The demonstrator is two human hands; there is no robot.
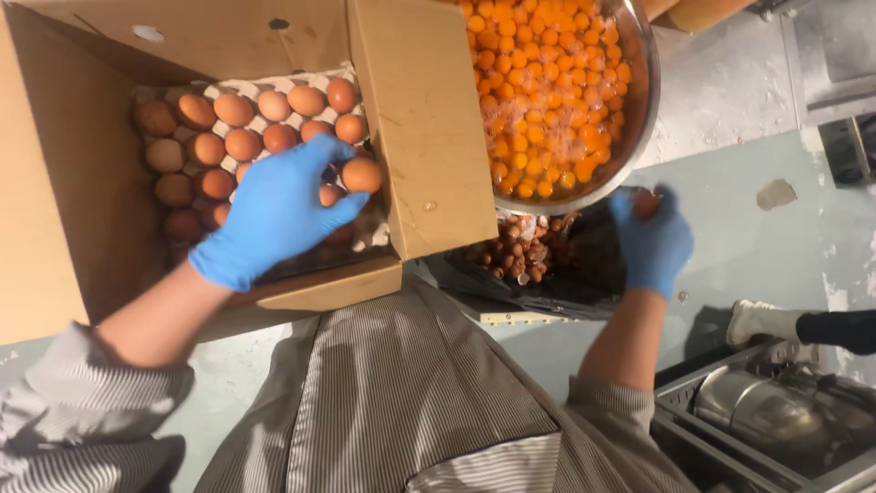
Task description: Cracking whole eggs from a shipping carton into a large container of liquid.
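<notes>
— While your left hand (274, 215) reaches into the cardboard box (64, 183), what does it hold?

— Your gloved fingers close on one brown egg (361, 173), lifted just above the egg tray (246, 128).

— And your right hand (650, 239)?

— It grips what looks like an eggshell (646, 203), though blur hides detail, over the black bag of shells (534, 260) below the steel bowl of yolks (639, 100).

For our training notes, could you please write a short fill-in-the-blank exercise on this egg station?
1. The left hand picks a brown egg from the cardboard ____.
2. Both hands wear ____ gloves.
3. The metal bowl is full of egg ____.
4. The right hand holds an eggshell over a black ____ of shells.

Missing words: box; blue; yolks; bag
</notes>
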